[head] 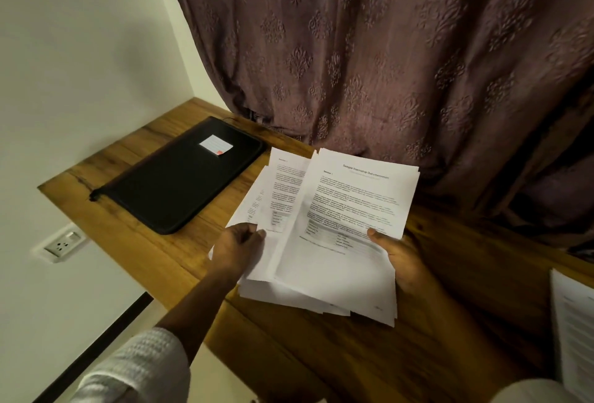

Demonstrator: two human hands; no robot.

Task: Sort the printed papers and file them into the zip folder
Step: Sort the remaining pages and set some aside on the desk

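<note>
Two hands share one loose sheaf of white printed papers [340, 206], fanned into a left and a right portion over the brown wooden tabletop [321, 357]. The left hand [239, 248] pinches the left portion's lower corner, and the right hand [401, 261] grips the right portion, thumb on top. A black rectangular zip folder [173, 187] lies flat at 10 o'clock from the papers, apparently zipped. Sorting looks under way, with nothing filed yet. More white sheets [572, 322] lie at 4 o'clock, at the frame's right margin. A mauve patterned curtain [385, 49] crowds in at 12 o'clock. Bare wood at 6 o'clock gives working room, and the tabletop's left edge runs just beyond the folder.
</note>
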